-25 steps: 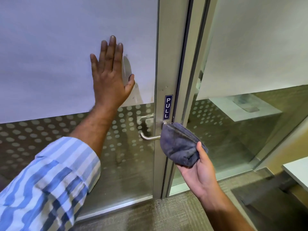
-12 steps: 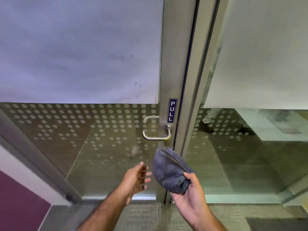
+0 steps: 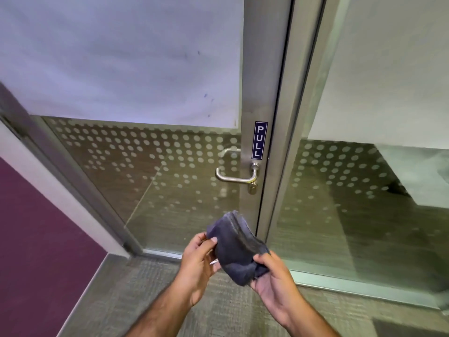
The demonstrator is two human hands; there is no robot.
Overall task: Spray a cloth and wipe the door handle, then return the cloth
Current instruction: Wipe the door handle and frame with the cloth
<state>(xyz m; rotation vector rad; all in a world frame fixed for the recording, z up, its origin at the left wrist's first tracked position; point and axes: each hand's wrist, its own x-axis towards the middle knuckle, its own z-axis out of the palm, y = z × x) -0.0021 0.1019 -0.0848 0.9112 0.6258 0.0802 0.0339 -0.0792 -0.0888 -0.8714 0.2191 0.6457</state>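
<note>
A folded dark grey cloth [image 3: 237, 246] sits between both hands, low in front of the door. My left hand [image 3: 198, 260] pinches its left edge with thumb and fingers. My right hand [image 3: 274, 276] grips its lower right corner. The silver lever door handle [image 3: 234, 177] is mounted on the metal door stile, above the cloth and apart from it. No spray bottle is in view.
The glass door [image 3: 145, 166] has a frosted upper panel and a dotted band; a blue PULL sign [image 3: 260, 140] is on its metal frame. A fixed glass panel [image 3: 364, 190] stands to the right, a purple wall [image 3: 36, 239] to the left. Carpet covers the floor.
My left hand left the door glass, dropped down and took hold of the cloth's left edge. The cloth moved down and away from the handle, and the view pulled back.
</note>
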